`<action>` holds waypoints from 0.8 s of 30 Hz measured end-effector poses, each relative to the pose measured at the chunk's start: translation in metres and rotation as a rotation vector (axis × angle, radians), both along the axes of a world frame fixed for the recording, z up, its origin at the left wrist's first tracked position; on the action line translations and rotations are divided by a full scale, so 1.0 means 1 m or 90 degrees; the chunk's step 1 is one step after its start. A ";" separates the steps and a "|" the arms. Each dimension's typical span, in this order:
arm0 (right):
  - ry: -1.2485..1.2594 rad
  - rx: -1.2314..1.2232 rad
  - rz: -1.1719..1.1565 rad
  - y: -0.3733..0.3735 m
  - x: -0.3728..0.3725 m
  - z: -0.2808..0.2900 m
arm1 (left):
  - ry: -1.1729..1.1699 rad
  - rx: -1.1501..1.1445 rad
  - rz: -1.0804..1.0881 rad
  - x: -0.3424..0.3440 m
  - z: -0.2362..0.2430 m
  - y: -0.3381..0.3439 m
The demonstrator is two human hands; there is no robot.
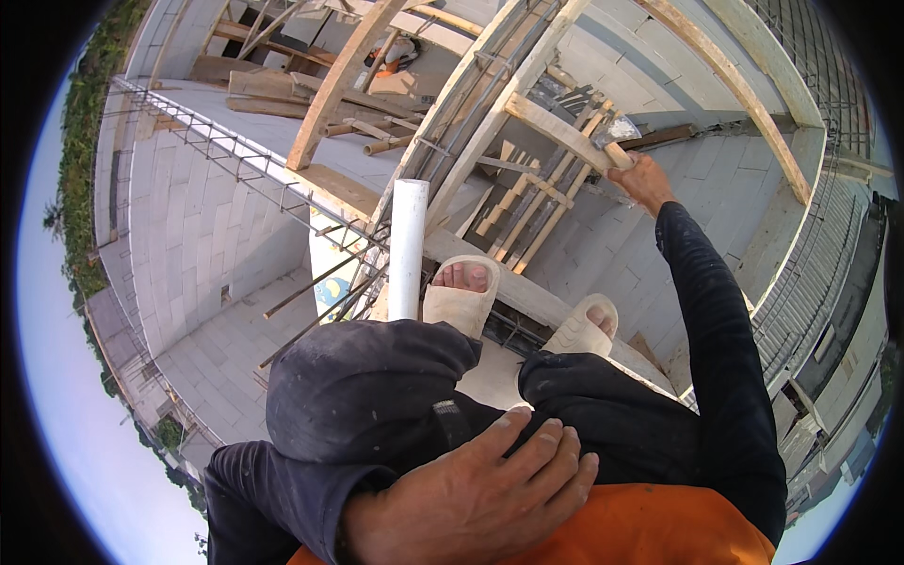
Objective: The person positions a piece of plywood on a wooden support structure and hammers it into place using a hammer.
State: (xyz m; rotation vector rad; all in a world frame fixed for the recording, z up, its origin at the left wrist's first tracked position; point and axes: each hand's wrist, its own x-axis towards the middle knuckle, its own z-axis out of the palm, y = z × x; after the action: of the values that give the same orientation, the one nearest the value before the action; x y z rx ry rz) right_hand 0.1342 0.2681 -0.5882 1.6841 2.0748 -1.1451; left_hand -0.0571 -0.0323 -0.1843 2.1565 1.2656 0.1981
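Observation:
My right hand [644,183] reaches out to the far right, closed around the end of a short, pale wooden handle [618,155]. Beside it shows a grey, shiny piece [617,128]; I cannot tell what kind of tool this is. Touching or close by that hand is the end of a short timber board [556,130] fixed to the wooden formwork. My left hand [490,480] lies over my lap with its fingers stretched out and nothing in it. A white plastic pipe [409,250] stands beside my left knee.
My sandalled feet rest on a narrow wall top [527,294]. Steel rebar cages [245,155] run left and ahead. Deep block-walled rooms [202,202] drop away on both sides. A wooden ladder-like frame [541,202] stands below. Another person [400,55] is lower down, near loose planks [273,89].

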 end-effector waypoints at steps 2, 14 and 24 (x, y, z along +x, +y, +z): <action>0.000 -0.001 -0.003 -0.001 -0.001 0.001 | 0.007 0.006 0.000 0.000 0.002 0.002; -0.005 -0.012 0.002 -0.002 -0.005 0.006 | -0.011 -0.012 -0.023 -0.001 -0.011 -0.009; 0.001 -0.035 -0.043 0.005 0.012 0.009 | 0.023 -0.086 -0.021 0.004 0.014 0.010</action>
State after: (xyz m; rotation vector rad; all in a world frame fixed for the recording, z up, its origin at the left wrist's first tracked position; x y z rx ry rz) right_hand 0.1466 0.2732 -0.5791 1.7391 1.9826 -1.2137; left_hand -0.0531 -0.0222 -0.1703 2.0725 1.2270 0.0589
